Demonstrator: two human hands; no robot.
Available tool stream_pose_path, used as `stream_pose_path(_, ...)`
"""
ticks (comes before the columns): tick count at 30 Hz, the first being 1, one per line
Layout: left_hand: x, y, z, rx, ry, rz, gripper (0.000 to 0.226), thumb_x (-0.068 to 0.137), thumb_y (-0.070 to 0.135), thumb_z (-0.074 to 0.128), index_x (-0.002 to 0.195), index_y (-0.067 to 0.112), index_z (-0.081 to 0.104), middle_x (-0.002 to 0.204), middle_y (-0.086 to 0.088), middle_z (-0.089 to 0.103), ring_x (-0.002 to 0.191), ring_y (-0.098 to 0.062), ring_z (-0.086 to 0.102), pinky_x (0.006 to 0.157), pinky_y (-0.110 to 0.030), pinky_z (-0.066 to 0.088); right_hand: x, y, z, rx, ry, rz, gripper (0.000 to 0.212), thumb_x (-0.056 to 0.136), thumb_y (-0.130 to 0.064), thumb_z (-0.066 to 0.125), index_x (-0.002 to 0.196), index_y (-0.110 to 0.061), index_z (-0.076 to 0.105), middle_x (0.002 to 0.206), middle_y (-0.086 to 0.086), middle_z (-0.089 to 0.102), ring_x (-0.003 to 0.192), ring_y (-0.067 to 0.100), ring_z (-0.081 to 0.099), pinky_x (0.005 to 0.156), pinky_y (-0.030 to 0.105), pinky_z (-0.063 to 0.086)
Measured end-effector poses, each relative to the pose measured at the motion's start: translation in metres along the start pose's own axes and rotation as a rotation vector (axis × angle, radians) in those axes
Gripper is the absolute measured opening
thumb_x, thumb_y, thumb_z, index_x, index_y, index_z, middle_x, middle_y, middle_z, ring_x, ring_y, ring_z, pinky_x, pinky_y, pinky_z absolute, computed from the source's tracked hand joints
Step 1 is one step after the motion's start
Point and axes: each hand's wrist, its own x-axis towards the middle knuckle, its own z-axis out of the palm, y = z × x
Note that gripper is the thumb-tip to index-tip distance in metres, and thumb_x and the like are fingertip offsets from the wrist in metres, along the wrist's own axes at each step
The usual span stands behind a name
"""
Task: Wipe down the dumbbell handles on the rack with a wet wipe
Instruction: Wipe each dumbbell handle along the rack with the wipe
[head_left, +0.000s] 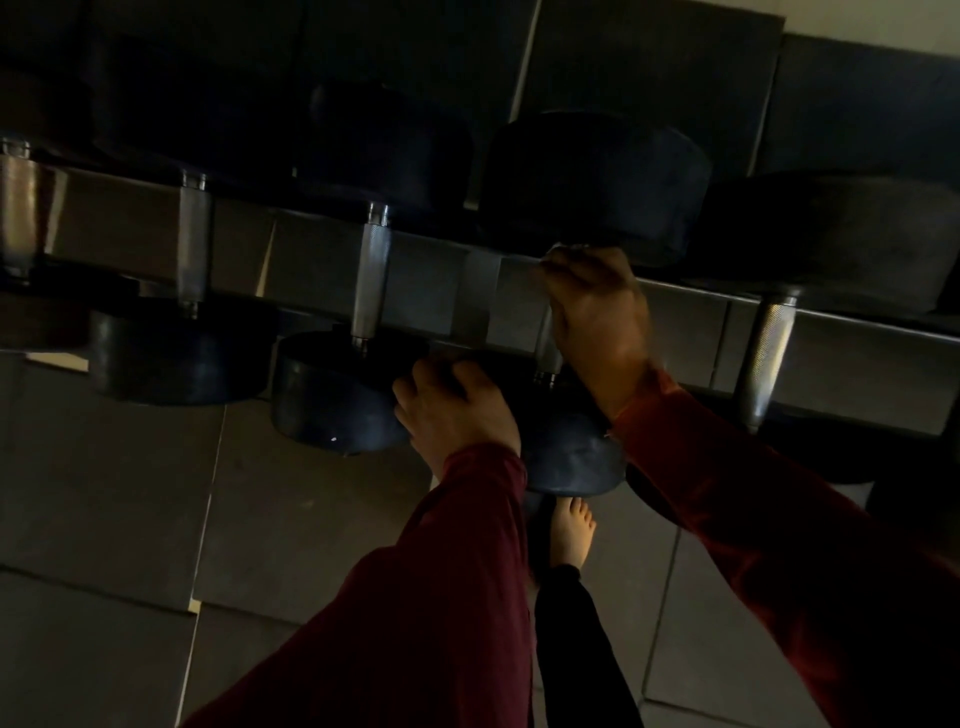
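Dim gym view, looking down at a metal dumbbell rack (675, 332) running from 9 o'clock to 3 o'clock. Five round-headed dumbbells in a row, knurled steel handles crossing the rack's trough. Right hand (597, 312) just right of centre, fingers curled round the handle (545, 343) of the fourth dumbbell (597, 182); a wet wipe cannot be made out under the grip. Left hand (452, 410) just below centre, fingers bent over the near head (571, 457) of that same dumbbell, pressed close beside the near head of the third dumbbell (337, 395). Bare handle (374, 270) at 11 o'clock, another (763, 353) at 3 o'clock. Dark red sleeves (457, 571) entering from 6 and 4 o'clock. Bare foot (574, 530) on tiled floor (130, 493) at 6 o'clock, under the rack's near edge; open floor toward 8 o'clock
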Motion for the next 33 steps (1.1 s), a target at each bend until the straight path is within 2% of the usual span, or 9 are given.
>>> stream_pose_path(5,0.0,0.0,0.0,-0.003,-0.005,0.005,0.055,0.078,0.04,0.036,0.119,0.013,0.062,0.124,-0.009,0.051,0.116,-0.029,0.043,0.092,-0.035,0.031,0.002,0.0,-0.003,0.025,-0.109,0.047,0.032,0.078,0.003,0.058,0.103,-0.007,0.076,0.108,0.008,0.074,0.1,0.032,0.069,0.09,0.035,0.055)
stream_pose_path(10,0.0,-0.001,0.0,-0.006,-0.013,0.01,0.057,0.077,0.041,0.037,0.119,0.012,0.062,0.122,-0.01,0.051,0.116,-0.028,0.043,0.091,-0.032,0.029,-0.011,-0.004,-0.026,0.439,0.035,0.628,0.019,0.088,-0.014,0.074,0.105,-0.02,0.077,0.101,-0.003,0.076,0.087,-0.002,0.066,0.082,0.005,0.05)
stream_pose_path(14,0.001,-0.001,0.0,-0.008,-0.007,0.012,0.055,0.077,0.041,0.039,0.117,0.011,0.063,0.121,-0.011,0.051,0.115,-0.029,0.045,0.091,-0.033,0.032,0.003,-0.005,-0.03,0.587,-0.008,0.969,0.02,0.079,-0.032,0.082,0.098,-0.028,0.078,0.093,-0.014,0.075,0.087,-0.004,0.069,0.088,0.025,0.056)
stream_pose_path(17,0.001,-0.001,0.0,-0.002,-0.009,0.001,0.055,0.077,0.042,0.039,0.117,0.012,0.062,0.121,-0.01,0.051,0.114,-0.03,0.045,0.092,-0.037,0.035,0.011,-0.008,-0.031,0.681,0.019,1.153,0.013,0.074,-0.03,0.086,0.081,-0.033,0.076,0.078,-0.022,0.069,0.082,-0.004,0.067,0.091,0.029,0.056)
stream_pose_path(20,0.001,-0.002,0.001,-0.003,-0.014,0.002,0.056,0.078,0.043,0.039,0.118,0.013,0.062,0.121,-0.009,0.051,0.116,-0.029,0.045,0.094,-0.038,0.035,0.016,-0.005,-0.028,0.882,0.052,1.334,0.019,0.06,-0.03,0.088,0.059,-0.036,0.07,0.075,-0.014,0.074,0.083,0.004,0.071,0.089,0.037,0.058)
stream_pose_path(23,0.002,-0.003,0.001,0.002,-0.014,-0.005,0.057,0.078,0.045,0.038,0.119,0.014,0.061,0.122,-0.008,0.05,0.117,-0.028,0.045,0.098,-0.044,0.039,0.018,-0.002,-0.022,1.041,0.094,1.401,0.015,0.055,-0.024,0.084,0.058,-0.032,0.072,0.074,-0.008,0.073,0.082,0.013,0.072,0.087,0.045,0.059)
stream_pose_path(26,0.002,-0.003,0.001,0.01,-0.024,-0.01,0.058,0.077,0.046,0.037,0.12,0.015,0.061,0.123,-0.007,0.05,0.117,-0.027,0.044,0.099,-0.045,0.039,0.015,-0.004,-0.018,0.965,0.102,1.412,0.017,0.064,-0.021,0.086,0.059,-0.032,0.074,0.074,-0.008,0.075,0.079,0.011,0.073,0.082,0.042,0.061)
stream_pose_path(30,0.003,-0.004,0.002,0.021,-0.029,-0.01,0.057,0.078,0.047,0.036,0.119,0.017,0.06,0.123,-0.005,0.049,0.117,-0.026,0.044,0.099,-0.051,0.04,0.007,-0.001,-0.025,0.784,-0.104,1.398,0.007,0.068,-0.032,0.075,0.061,-0.033,0.073,0.068,-0.007,0.073,0.074,0.014,0.074,0.08,0.042,0.061)
stream_pose_path(33,0.003,-0.004,0.002,0.015,-0.029,-0.02,0.057,0.078,0.048,0.036,0.119,0.018,0.06,0.124,-0.004,0.049,0.118,-0.026,0.044,0.1,-0.051,0.04,-0.012,0.001,-0.033,0.653,-0.4,1.28,0.01,0.07,-0.03,0.074,0.062,-0.035,0.074,0.071,-0.007,0.073,0.084,0.017,0.072,0.088,0.042,0.058)
